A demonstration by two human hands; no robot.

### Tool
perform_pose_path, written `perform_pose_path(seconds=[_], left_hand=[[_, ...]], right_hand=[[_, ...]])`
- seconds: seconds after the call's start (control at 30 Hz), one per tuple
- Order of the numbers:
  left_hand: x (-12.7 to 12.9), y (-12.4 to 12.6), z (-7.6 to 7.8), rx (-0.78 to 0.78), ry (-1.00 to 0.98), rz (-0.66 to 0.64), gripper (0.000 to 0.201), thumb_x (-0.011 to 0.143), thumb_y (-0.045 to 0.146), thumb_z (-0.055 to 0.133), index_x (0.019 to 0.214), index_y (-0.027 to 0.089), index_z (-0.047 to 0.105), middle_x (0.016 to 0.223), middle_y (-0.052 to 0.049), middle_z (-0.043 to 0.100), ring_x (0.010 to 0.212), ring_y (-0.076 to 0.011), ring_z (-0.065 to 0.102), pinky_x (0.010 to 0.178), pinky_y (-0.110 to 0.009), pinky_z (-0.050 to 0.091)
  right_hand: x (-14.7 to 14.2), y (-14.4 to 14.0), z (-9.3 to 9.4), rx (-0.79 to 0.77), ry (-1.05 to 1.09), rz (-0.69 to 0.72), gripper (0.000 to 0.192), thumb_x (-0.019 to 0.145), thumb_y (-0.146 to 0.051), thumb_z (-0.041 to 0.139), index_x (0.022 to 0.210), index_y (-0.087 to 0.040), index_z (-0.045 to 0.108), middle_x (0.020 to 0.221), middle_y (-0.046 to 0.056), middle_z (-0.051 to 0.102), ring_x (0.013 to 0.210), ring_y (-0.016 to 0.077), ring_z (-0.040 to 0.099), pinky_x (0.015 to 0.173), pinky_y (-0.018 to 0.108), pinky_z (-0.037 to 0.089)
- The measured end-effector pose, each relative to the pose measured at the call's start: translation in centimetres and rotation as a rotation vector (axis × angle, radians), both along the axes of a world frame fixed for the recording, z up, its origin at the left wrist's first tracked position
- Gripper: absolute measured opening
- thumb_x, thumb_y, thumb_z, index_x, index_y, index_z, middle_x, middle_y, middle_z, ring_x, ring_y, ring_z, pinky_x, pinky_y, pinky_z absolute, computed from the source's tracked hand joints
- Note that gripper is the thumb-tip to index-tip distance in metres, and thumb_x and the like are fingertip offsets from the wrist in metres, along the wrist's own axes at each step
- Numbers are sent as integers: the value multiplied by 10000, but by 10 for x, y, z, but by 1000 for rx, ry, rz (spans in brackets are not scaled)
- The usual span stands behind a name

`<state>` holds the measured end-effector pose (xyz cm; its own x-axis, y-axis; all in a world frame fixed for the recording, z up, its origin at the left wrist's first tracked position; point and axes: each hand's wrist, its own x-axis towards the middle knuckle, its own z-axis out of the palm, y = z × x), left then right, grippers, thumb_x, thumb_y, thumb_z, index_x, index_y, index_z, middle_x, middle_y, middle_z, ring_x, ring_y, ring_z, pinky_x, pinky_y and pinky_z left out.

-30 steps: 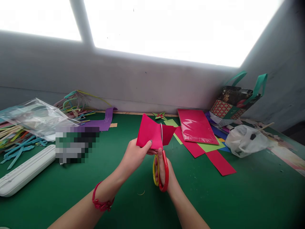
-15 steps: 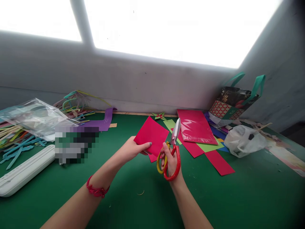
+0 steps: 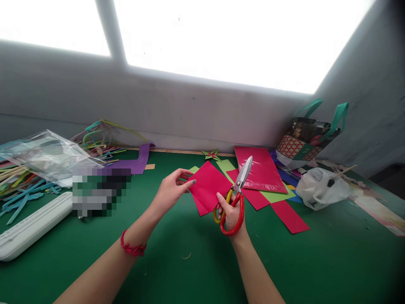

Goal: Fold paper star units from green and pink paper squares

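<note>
A square red sheet of paper (image 3: 209, 185) is held up in front of me, with a second red piece partly showing beneath its lower left side. My left hand (image 3: 172, 188) is at the sheet's left corner, thumb over the front and other fingers curled close by. Scissors (image 3: 243, 175) with one yellow and one red handle are in my right hand (image 3: 231, 211), blades together and pointing up to the right. The right thumb lies by the sheet's right corner, apparently touching it. Some right fingers are hidden by handles and paper.
A wrapped red paper pack (image 3: 261, 169) and loose red strips (image 3: 291, 216) lie right, near a plastic bag (image 3: 322, 188) and a patterned gift bag (image 3: 300, 141). A folded green-red star (image 3: 210, 155) lies behind. Left are a white case (image 3: 34, 226), purple paper (image 3: 126, 166) and coloured strips (image 3: 23, 198).
The red sheet has moved slightly right and down. My left hand has shifted from its lower left side to its left corner. The scissors have tilted further right.
</note>
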<state>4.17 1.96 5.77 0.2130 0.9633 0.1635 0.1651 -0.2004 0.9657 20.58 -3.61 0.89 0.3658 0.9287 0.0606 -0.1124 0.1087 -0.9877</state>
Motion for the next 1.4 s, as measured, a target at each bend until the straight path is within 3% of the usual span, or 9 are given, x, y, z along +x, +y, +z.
perform_pose_path(seconds=[0.3,0.57,0.7,0.87,1.0,1.07,1.2,1.3,1.4], left_hand=[[-8,5,1,53,-15,24,231,676,369,582,821,189,589,658,-6,606,630,-161,594,608,-265,467],[-12,4,13,-28,-97,-167,247,690,405,576,787,178,560,896,-58,620,806,-183,585,708,-291,466],[-18,1,19,-86,-86,-376,240,728,424,533,741,192,593,1261,-68,447,1086,-235,466,857,-315,403],[-23,3,14,-177,16,-415,489,813,509,279,657,197,622,1188,-60,513,1127,-234,423,896,-317,365],[-24,5,8,-258,203,-499,285,697,421,553,849,192,625,996,-56,610,945,-228,540,765,-293,436],[-25,6,4,-323,197,-519,429,637,323,637,1047,228,559,1016,-47,609,902,-217,563,713,-279,453],[-23,13,-9,-420,11,-329,706,615,264,662,1257,252,368,984,-62,634,807,-205,604,661,-293,473],[-17,19,-21,-431,-87,-123,577,579,280,694,1116,149,528,960,-98,643,823,-220,605,683,-288,473],[-12,20,-28,-498,-204,-114,469,579,304,702,991,104,600,966,-121,643,894,-233,590,756,-293,462]], right_hand=[[1,2,-1,-60,119,-11,375,701,-508,540,553,-181,433,379,-53,441,288,77,411,295,197,344],[6,3,-3,-74,105,38,259,668,-385,603,601,-189,447,381,-63,449,293,86,423,295,198,342],[3,-1,3,-8,33,-128,245,685,-389,594,702,-186,457,412,-71,448,318,78,429,313,188,348],[5,-4,9,88,-61,-249,234,724,-381,570,702,-188,440,391,-82,420,325,81,430,321,188,349],[7,-5,8,127,-142,-298,250,727,-388,567,661,-184,440,404,-74,429,335,91,442,331,205,359],[6,-5,7,139,-177,-320,250,728,-387,569,654,-184,444,408,-72,434,338,98,447,337,215,365],[3,-6,7,129,-189,-361,252,745,-392,552,651,-189,437,407,-66,442,335,108,454,335,224,366],[2,-8,8,125,-194,-396,260,768,-401,520,648,-194,417,397,-67,438,326,109,452,349,231,380],[4,-10,9,100,-280,-481,259,756,-411,531,669,-187,434,450,-42,491,392,126,507,416,249,422]])
